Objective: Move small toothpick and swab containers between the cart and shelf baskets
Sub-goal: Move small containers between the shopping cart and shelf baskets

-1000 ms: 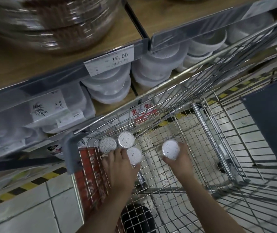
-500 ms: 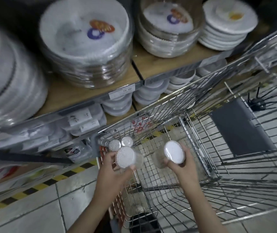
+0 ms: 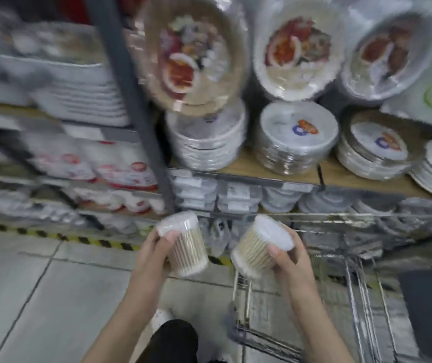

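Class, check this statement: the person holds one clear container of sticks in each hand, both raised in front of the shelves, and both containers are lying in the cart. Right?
Not quite. The head view shows neither container in the cart: the left hand grips one container and the right hand grips the other container, both held up before the shelves.

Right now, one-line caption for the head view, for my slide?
Left hand and right hand each grip a clear container of sticks above the cart, facing plate shelves.

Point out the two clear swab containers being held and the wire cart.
Clear round swab container in the left hand (image 3: 186, 248), head view, side wall.
Clear round swab container in the right hand (image 3: 258, 251), head view, side wall.
Silver wire shopping cart (image 3: 361, 297), head view, wire floor.
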Available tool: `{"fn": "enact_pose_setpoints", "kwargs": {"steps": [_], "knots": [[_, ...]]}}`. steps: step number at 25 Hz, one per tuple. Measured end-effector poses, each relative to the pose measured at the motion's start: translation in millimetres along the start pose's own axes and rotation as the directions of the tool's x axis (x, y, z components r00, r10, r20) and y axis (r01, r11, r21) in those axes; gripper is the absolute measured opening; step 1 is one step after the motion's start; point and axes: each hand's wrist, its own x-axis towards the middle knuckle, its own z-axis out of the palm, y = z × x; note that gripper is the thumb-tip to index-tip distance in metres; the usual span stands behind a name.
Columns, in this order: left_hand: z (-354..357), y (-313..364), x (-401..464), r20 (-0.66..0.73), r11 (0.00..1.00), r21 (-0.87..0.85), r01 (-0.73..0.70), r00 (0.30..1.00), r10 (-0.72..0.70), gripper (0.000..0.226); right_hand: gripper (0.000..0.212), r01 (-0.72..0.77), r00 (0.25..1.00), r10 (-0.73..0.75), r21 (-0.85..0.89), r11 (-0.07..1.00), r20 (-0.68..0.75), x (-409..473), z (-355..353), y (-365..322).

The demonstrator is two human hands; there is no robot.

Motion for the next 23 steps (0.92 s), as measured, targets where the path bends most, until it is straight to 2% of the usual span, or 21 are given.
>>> {"fn": "enact_pose_setpoints", "kwargs": {"steps": [4,9,13,16,18,20,23], "knots": [[-96.3,40.2,-35.3,-0.246,0.992,-0.084,-0.090,0.967,0.067,0.083,0.086,-0.050,0.966,0.051,-0.012,0.999,0.255,-16.8,94.3,-3.3],[-228.7,79.7,-77.2,-0.438,0.981,-0.039,-0.193,0.885,0.157,0.074,0.079,-0.085,0.853,0.120,-0.092,0.992,0.508,-35.9,248.9,18.7],[-338.4,116.2,-90.9,-0.555,0.970,0.016,-0.242,0.805,0.210,0.090,0.053,-0.067,0.748,0.142,-0.139,0.988,0.648,-50.0,386.2,39.0],[-406.4,147.2,-87.9,-0.612,0.957,0.035,-0.289,0.751,0.249,0.097,0.051,-0.054,0.695,0.136,-0.138,0.989,0.706,-59.8,471.5,48.8],[-439.5,167.2,-76.4,-0.618,0.951,0.038,-0.308,0.740,0.264,0.097,0.047,-0.033,0.684,0.120,-0.134,0.990,0.720,-60.7,513.6,50.4],[-465.0,185.5,-59.1,-0.606,0.946,0.035,-0.323,0.746,0.277,0.094,0.045,0.003,0.680,0.101,-0.141,0.990,0.726,-53.1,548.1,50.4],[-496.1,212.5,-22.0,-0.559,0.938,0.028,-0.346,0.772,0.302,0.076,0.046,-0.009,0.682,0.119,-0.154,0.988,0.722,-27.9,596.5,49.6]]}}
